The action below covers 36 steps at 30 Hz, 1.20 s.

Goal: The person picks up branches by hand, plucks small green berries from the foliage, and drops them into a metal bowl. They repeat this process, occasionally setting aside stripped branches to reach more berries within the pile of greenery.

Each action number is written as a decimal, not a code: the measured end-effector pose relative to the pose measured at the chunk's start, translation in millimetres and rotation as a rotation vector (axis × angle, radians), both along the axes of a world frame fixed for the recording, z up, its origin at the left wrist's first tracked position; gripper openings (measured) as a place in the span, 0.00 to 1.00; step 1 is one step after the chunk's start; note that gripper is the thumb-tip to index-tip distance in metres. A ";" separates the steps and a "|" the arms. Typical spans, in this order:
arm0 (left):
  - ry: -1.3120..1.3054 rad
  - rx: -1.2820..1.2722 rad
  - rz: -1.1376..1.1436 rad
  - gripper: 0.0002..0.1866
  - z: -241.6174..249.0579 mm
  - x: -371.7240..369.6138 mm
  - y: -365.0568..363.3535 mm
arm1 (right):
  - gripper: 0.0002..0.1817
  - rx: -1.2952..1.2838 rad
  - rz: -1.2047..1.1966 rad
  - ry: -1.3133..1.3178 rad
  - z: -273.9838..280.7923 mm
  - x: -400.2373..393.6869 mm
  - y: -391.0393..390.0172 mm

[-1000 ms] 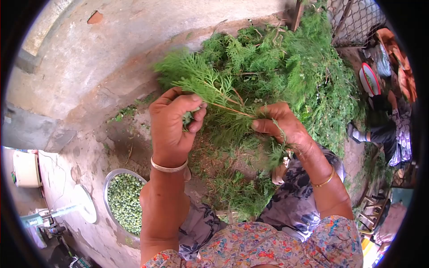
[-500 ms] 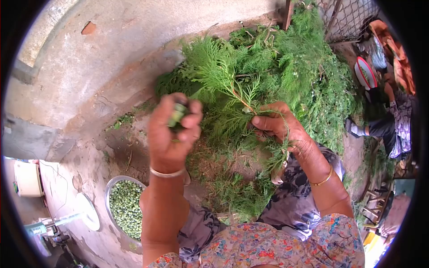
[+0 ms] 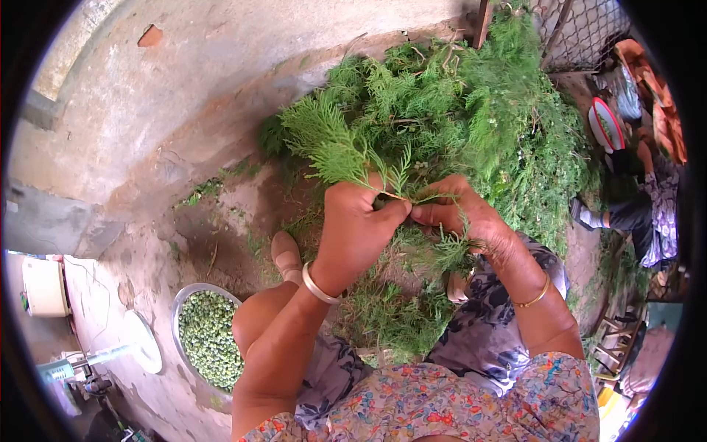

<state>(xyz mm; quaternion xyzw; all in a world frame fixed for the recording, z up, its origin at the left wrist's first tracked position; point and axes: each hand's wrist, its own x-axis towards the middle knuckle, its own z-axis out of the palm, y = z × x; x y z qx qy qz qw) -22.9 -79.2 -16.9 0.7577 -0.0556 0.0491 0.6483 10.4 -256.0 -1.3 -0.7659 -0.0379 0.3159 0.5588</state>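
Note:
A feathery green conifer sprig (image 3: pixel 331 147) is stretched between my hands, its fan of foliage pointing up and left. My right hand (image 3: pixel 464 214) grips its stem, and a few leafy ends hang below by the wrist. Thumb and fingers of my left hand (image 3: pixel 361 228) are pinched on the stem, right against the right fingertips. Whatever lies inside the left palm is hidden. At lower left, a metal basin (image 3: pixel 177 313) holds many small round green cones (image 3: pixel 210 339).
A large heap of cut conifer branches (image 3: pixel 508 125) lies ahead against the wall (image 3: pixel 191 96). Loose clippings (image 3: pixel 398 317) cover the ground between my legs. A fan (image 3: pixel 143 342) stands at left. Another person (image 3: pixel 652 214) sits at right, near a red-rimmed basin (image 3: pixel 621 132).
My left hand, blurred earlier with green bits in its fingers, has moved right to meet the right hand at the stem. The sprig's tip has dropped lower and left.

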 end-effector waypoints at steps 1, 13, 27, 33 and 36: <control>-0.135 0.093 0.018 0.04 -4.3 -0.2 -2.5 | 0.16 -0.046 0.025 -0.013 4.5 -0.4 1.6; 0.567 -0.896 -0.211 0.08 18.2 -3.9 37.7 | 0.11 0.201 -0.256 -0.444 -23.3 9.3 -21.5; 0.025 -0.827 0.058 0.06 66.6 -55.7 117.0 | 0.10 0.579 -0.358 0.122 -76.2 -11.0 -21.9; 0.139 -1.053 0.520 0.07 48.2 -209.8 202.3 | 0.07 0.500 -0.371 0.171 -69.1 -46.3 -25.3; 0.148 -0.964 0.852 0.10 -4.6 -289.5 255.5 | 0.08 0.414 -0.395 0.231 -68.6 -63.1 -24.6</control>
